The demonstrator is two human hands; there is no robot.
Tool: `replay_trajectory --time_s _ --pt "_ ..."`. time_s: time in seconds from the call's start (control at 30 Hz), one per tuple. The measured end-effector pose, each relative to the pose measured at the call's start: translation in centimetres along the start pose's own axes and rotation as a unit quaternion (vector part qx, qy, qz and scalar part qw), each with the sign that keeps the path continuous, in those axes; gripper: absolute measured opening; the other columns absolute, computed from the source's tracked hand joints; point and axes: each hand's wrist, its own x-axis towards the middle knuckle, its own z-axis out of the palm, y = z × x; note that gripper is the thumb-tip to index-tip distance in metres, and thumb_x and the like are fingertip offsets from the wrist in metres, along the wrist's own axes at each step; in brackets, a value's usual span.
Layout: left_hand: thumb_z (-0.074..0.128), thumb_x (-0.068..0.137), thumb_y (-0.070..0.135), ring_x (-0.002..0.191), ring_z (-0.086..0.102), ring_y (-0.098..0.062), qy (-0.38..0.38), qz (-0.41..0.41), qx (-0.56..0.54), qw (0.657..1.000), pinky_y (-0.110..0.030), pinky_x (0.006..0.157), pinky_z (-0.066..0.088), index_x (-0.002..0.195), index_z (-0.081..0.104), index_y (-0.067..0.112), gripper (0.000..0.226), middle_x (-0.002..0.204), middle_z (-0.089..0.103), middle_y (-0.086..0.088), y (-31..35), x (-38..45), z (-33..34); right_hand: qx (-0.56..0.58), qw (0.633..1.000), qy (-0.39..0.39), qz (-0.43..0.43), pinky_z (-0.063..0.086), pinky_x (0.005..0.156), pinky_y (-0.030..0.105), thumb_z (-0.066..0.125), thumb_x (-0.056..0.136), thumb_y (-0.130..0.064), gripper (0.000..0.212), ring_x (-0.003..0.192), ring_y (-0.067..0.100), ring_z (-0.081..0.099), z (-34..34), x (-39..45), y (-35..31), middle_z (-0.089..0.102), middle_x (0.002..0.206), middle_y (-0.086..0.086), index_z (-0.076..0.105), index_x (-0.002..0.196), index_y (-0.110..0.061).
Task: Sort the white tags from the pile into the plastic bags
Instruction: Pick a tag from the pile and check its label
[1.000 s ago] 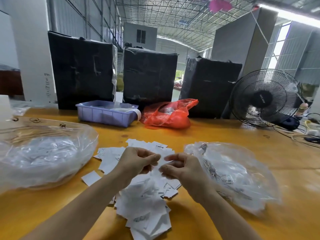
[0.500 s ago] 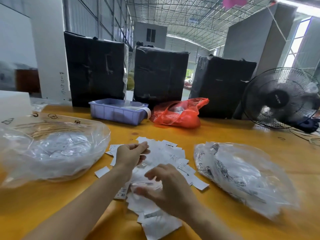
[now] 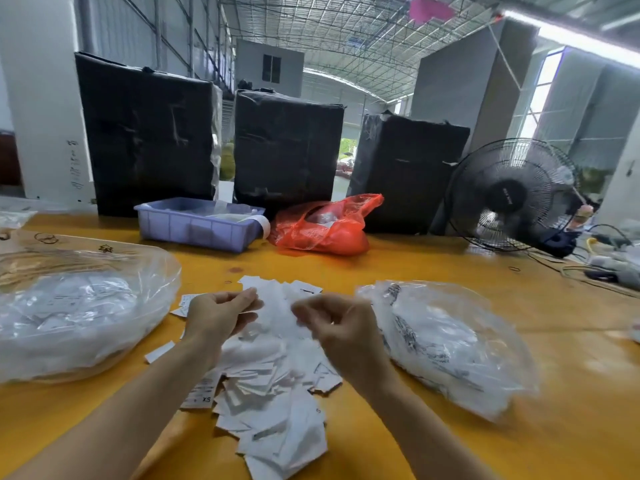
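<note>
Behind, purple tray (image 3: 194, 226), red bag (image 3: 322, 230) and fan (image 3: 509, 195) stand apart

Three black wrapped boxes (image 3: 287, 150) stood along the back of the yellow table (image 3: 571, 341). In front sat a purple tray (image 3: 194, 226) and a red plastic bag (image 3: 322, 230), with a black fan (image 3: 509, 195) off to the right.

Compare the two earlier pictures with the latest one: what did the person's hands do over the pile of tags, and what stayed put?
The right hand, which reached down into the pile of white tags half a second ago, has risen to meet the left hand above it, fingers curled as if pinching tags; blur hides them. Both plastic bags lie unmoved.
</note>
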Motion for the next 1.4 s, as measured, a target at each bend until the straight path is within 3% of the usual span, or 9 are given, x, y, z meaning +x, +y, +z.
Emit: replay_trajectory --time_s 0.13,0.3,0.47,0.57,0.67,0.77,1.0,1.23,1.4 --pt "0.069 0.083 0.008 0.056 0.069 -0.012 -0.037 -0.013 -0.006 0.999 -0.016 0.050 0.052 0.088 0.068 -0.003 0.012 0.075 0.073 -0.008 0.1 -0.5 0.5 -0.220 0.923 0.314 0.016 0.048 0.058 0.027 0.065 0.087 -0.014 0.016 0.061 0.020 0.062 -9.8 2.4 2.7 0.070 0.072 0.010 0.073 0.082 -0.001" --pt "0.070 0.081 0.006 0.059 0.070 -0.013 -0.084 -0.017 0.007 0.996 -0.020 0.058 0.054 0.086 0.068 -0.006 0.013 0.080 0.074 -0.014 0.4 -1.2 1.4 -0.421 0.836 0.092 0.339 0.033 0.046 0.025 0.071 0.079 -0.014 0.028 0.050 0.019 0.045 -15.8 1.6 7.0 0.050 0.054 0.008 0.055 0.061 0.001" --pt "0.068 0.083 0.005 0.057 0.068 -0.012 -0.101 -0.027 0.013 0.994 -0.016 0.051 0.051 0.086 0.067 -0.003 0.009 0.080 0.074 -0.013 0.4 -1.4 1.3 -0.564 0.765 0.206 0.232 0.045 0.073 0.037 0.061 0.089 -0.023 0.023 0.102 0.036 0.051 -12.9 1.8 5.7 0.060 0.105 0.017 0.061 0.099 -0.003" --pt "0.066 0.082 -0.004 0.053 0.066 -0.012 -0.097 -0.039 0.006 0.995 -0.016 0.050 0.051 0.087 0.066 -0.004 0.006 0.075 0.073 -0.015 0.5 -1.4 1.4 -0.482 0.837 0.260 -0.002 0.052 0.076 0.043 0.059 0.084 -0.002 0.018 0.090 0.036 0.060 -9.9 2.2 4.0 0.067 0.097 0.019 0.068 0.100 0.000" --pt "0.067 0.079 -0.009 0.054 0.066 -0.012 -0.105 -0.045 0.020 0.993 -0.014 0.048 0.051 0.087 0.066 -0.002 0.010 0.071 0.073 -0.012 0.5 -1.7 1.5 -0.366 0.919 0.079 -0.122 0.055 0.072 0.034 0.061 0.081 0.007 0.015 0.076 0.023 0.066 -5.8 1.8 2.8 0.072 0.083 0.012 0.072 0.088 0.000" --pt "0.064 0.082 -0.009 0.061 0.064 -0.012 -0.112 -0.033 0.051 0.992 -0.013 0.051 0.051 0.087 0.067 0.002 0.012 0.071 0.073 -0.007 0.5 -1.7 1.6 -0.405 0.909 -0.099 -0.007 0.049 0.088 0.029 0.057 0.090 -0.009 0.021 0.100 0.021 0.063 -3.6 1.4 3.6 0.069 0.110 0.010 0.068 0.108 -0.006" --pt "0.066 0.083 -0.001 0.058 0.062 -0.005 -0.117 -0.016 0.062 0.991 -0.016 0.056 0.049 0.083 0.071 0.008 0.009 0.068 0.071 -0.004 0.3 -1.7 1.8 -0.458 0.850 -0.201 0.166 0.046 0.093 0.032 0.079 0.072 -0.040 0.061 0.110 0.022 0.057 -5.0 1.3 4.4 0.062 0.120 0.007 0.059 0.120 -0.009" --pt "0.071 0.078 -0.002 0.046 0.052 -0.005 -0.127 -0.024 0.086 0.988 -0.014 0.046 0.045 0.081 0.071 0.008 0.010 0.062 0.065 -0.002 0.2 -1.8 1.6 -0.468 0.853 -0.201 0.116 0.050 0.089 0.034 0.052 0.092 -0.017 0.025 0.101 0.023 0.060 -4.6 1.0 5.2 0.065 0.112 0.009 0.065 0.109 -0.006" --pt "0.072 0.075 -0.007 0.042 0.046 -0.007 -0.135 -0.024 0.097 0.986 -0.014 0.044 0.042 0.088 0.069 0.004 0.017 0.063 0.063 -0.005 0.1 -1.7 1.5 -0.389 0.913 -0.101 0.074 0.038 0.066 0.027 0.054 0.094 -0.033 0.023 0.085 0.017 0.054 -2.6 1.1 4.7 0.064 0.096 0.005 0.061 0.087 -0.012"
